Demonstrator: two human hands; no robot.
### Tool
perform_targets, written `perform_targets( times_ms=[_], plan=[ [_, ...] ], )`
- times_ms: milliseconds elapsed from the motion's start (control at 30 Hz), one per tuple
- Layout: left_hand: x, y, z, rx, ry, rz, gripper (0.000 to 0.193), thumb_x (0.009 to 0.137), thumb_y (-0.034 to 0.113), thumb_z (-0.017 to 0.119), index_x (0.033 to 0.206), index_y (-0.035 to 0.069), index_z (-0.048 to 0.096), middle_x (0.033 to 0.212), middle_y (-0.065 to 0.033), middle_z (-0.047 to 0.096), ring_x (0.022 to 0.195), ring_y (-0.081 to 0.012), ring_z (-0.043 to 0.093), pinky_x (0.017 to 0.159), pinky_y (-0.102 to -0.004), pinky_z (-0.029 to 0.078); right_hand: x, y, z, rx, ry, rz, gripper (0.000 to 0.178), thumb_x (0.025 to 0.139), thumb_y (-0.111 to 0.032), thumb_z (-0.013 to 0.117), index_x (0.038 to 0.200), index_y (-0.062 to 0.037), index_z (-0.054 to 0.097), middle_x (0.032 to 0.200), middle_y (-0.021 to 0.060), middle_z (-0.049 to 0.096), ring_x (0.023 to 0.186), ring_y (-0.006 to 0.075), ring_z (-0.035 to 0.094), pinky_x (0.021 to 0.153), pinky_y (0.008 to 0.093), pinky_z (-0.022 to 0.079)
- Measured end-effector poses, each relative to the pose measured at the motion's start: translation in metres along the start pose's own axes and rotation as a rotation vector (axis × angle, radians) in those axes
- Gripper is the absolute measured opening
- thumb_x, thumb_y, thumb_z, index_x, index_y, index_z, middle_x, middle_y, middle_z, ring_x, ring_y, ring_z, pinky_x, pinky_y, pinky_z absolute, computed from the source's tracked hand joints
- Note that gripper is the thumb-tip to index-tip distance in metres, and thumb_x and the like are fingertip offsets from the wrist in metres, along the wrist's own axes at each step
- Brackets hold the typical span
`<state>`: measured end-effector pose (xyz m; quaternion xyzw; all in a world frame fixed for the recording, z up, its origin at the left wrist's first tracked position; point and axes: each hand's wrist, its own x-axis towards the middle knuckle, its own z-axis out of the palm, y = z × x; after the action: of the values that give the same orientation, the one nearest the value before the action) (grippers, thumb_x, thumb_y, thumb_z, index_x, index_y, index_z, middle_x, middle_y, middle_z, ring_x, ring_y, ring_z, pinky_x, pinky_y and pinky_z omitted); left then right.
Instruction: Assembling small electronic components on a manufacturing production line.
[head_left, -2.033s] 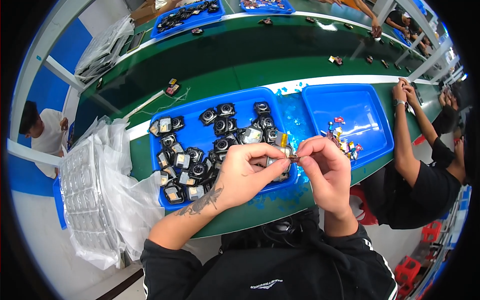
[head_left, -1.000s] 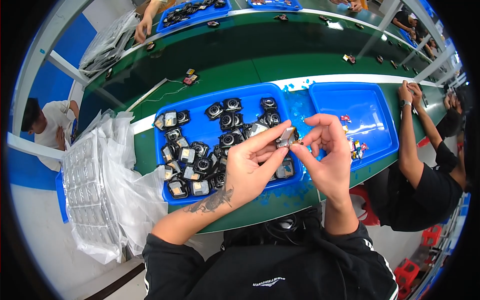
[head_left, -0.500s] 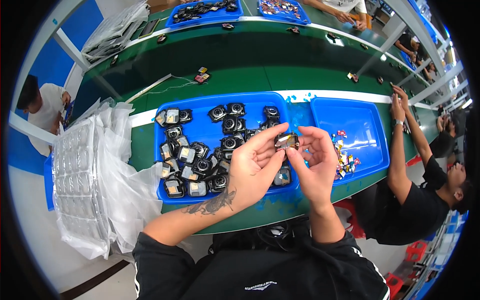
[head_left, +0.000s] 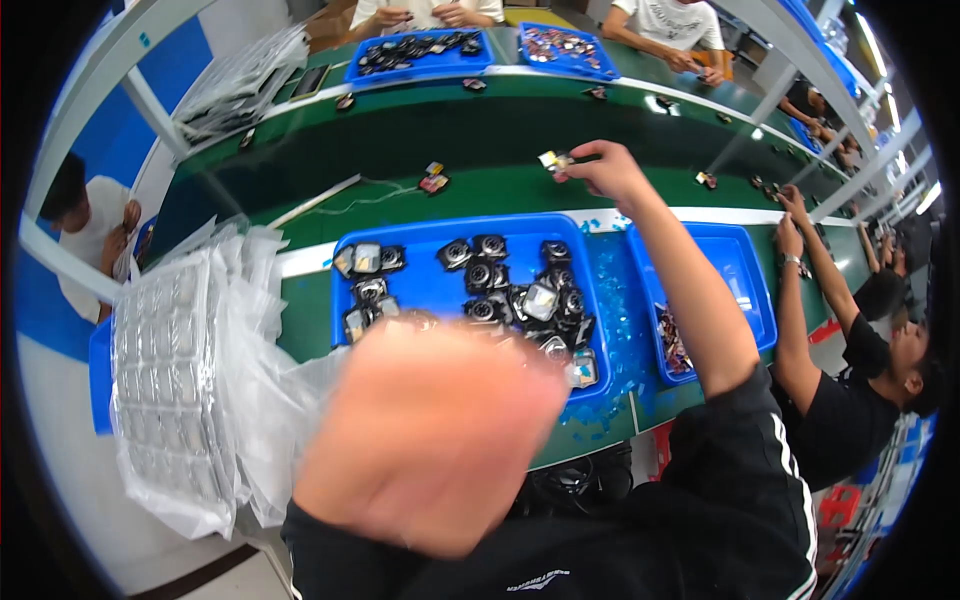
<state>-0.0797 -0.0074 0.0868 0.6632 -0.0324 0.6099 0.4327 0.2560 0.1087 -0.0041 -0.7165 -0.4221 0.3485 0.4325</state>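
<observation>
My right hand (head_left: 607,175) reaches out over the green conveyor belt, thumb and fingers pinched on a small smartwatch part (head_left: 554,162) with a white and yellow piece on it. My left hand (head_left: 440,430) is raised close in front of me, badly smeared by motion, so its fingers cannot be made out. Behind it stands a blue tray (head_left: 410,232) of black smartwatch cases (head_left: 489,275), some with round sensor backs up, others with pale square faces. The left hand hides the tray's near left part.
A second blue tray (head_left: 752,270) holds small colourful scraps (head_left: 672,340), with blue film bits (head_left: 615,310) between the trays. Plastic-wrapped clear trays (head_left: 165,360) are stacked at left. Another watch part (head_left: 433,180) lies on the belt. A co-worker's arms (head_left: 800,240) reach in from the right.
My hands have separated. The right went up and forward over the belt with the small part; the left came back toward me. The view has shifted slightly.
</observation>
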Motion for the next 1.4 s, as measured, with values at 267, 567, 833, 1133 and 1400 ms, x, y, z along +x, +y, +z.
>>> perform_targets(
  times_ms=[267,567,833,1133,1400],
  plan=[
    [0.003,0.09,-0.042,0.249,-0.002,0.161,0.006,0.096,0.009,0.047,0.102,0.011,0.046,0.102,-0.0078,0.047,0.07,-0.0332,0.059,0.05,-0.0364,0.048,0.057,0.057,0.009,-0.274,0.1,0.069,0.041,0.071,-0.015,0.082,0.105,-0.0043,0.062,0.083,0.0039,0.066,0.07,0.0107,0.057,0.054,0.0266,0.038],
    [-0.002,0.096,-0.057,0.288,0.154,0.203,0.025,0.096,0.019,0.048,0.1,-0.004,0.055,0.101,-0.0222,0.062,0.082,-0.0273,0.062,0.073,-0.0302,0.049,0.016,0.0,0.062,-0.45,0.212,-0.441,0.03,0.079,-0.01,0.069,0.108,-0.0044,0.065,0.084,0.0112,0.067,0.076,0.0178,0.065,0.071,0.0314,0.052],
    [0.005,0.092,-0.058,0.445,0.169,0.485,0.028,0.099,0.02,0.041,0.118,-0.001,0.048,0.116,-0.016,0.052,0.07,-0.0328,0.056,0.054,-0.0352,0.038,-0.078,-0.048,0.227,-0.685,-0.439,-1.089,0.042,0.081,-0.029,0.069,0.114,-0.0063,0.057,0.102,0.0146,0.059,0.098,0.0337,0.059,0.08,0.0431,0.053],
    [0.016,0.079,-0.057,0.593,0.359,0.529,0.029,0.095,0.016,0.044,0.106,-0.008,0.053,0.099,-0.0214,0.061,0.074,-0.0273,0.06,0.067,-0.0314,0.049,-0.1,-0.03,0.16,-0.959,-0.197,-1.128,0.012,0.073,-0.019,0.066,0.071,-0.0078,0.068,0.092,0.0115,0.061,0.093,0.0267,0.059,0.072,0.0371,0.049],
    [0.027,-0.044,-0.023,0.501,0.138,-0.451,0.048,0.101,0.036,0.042,0.132,0.001,0.05,0.121,-0.0135,0.058,0.106,-0.0196,0.056,0.082,-0.0318,0.05,-0.17,-0.034,0.079,-0.456,0.138,-1.083,0.017,0.073,-0.015,0.067,0.088,-0.0066,0.068,0.094,0.0055,0.061,0.092,0.0245,0.059,0.074,0.0364,0.049]
  ],
)
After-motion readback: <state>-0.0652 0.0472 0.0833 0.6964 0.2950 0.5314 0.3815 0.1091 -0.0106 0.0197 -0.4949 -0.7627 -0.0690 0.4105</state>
